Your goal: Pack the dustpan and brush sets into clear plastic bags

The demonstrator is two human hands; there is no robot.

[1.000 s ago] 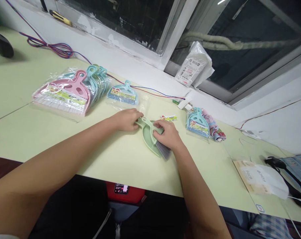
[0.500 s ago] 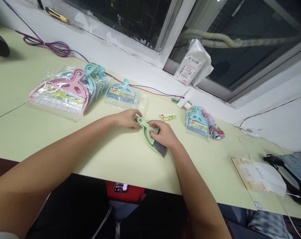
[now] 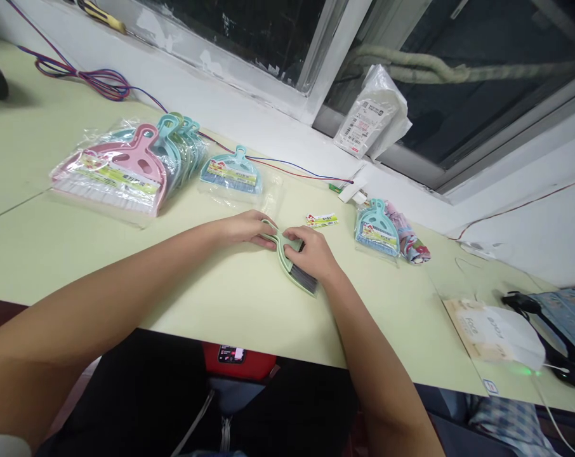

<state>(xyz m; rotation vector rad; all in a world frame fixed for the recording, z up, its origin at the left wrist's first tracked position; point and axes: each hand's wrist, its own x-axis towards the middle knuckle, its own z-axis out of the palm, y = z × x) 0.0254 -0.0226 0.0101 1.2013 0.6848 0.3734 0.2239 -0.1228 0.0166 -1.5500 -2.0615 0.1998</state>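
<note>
A small light-green dustpan (image 3: 282,259) and its matching brush with dark grey bristles (image 3: 303,279) are nested together over the table. My left hand (image 3: 250,227) is closed round the handle end, with its fingers covering most of the two handles. Gripping the brush body from the right, my right hand (image 3: 312,252) has its thumb on the near side and its fingers over the top. Much of the pan lies hidden behind that hand. Just beyond it a printed label card (image 3: 322,219) rests flat on the table.
Several bagged dustpan sets stand at left, a pink one (image 3: 120,168) foremost. A blue bagged set (image 3: 233,172) lies behind my left hand, another (image 3: 377,230) at right beside a floral cloth bundle (image 3: 406,235). Coiled wires (image 3: 101,82) run along the wall. A paper packet (image 3: 487,333) lies far right.
My left fingers have moved forward over the handle ends, which showed bare before. The dustpan and brush have tilted to a more edge-on view. My right hand keeps its grip.
</note>
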